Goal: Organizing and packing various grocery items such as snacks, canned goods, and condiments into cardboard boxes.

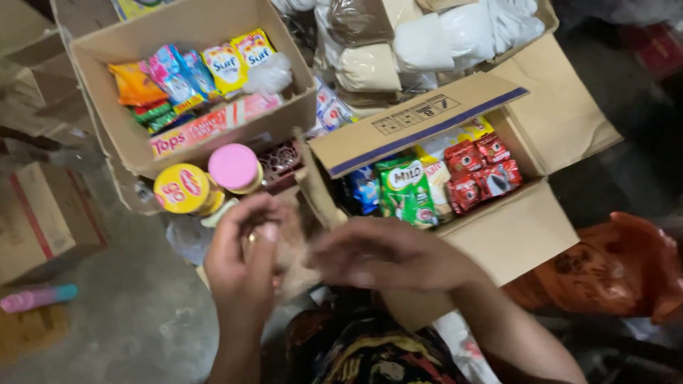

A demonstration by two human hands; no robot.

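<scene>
Head view: the left hand (242,259) curls its grip around a small pale thing, too blurred to name, just below the pink-lidded jar (235,168). The right hand (388,254) sweeps in loose and empty-fingered, beside the carton of sachets (512,235).

Dim, soft light; motion blur smears the hands (313,259); corners dark.

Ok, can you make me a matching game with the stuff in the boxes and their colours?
Things:
1. round lid beside the left hand
2. round lid next to it
3. tall packet in the right box
4. small sachets in the right box

Colours:
A. red
B. pink
C. green
D. yellow

Pairs: 1-B, 2-D, 3-C, 4-A
</scene>
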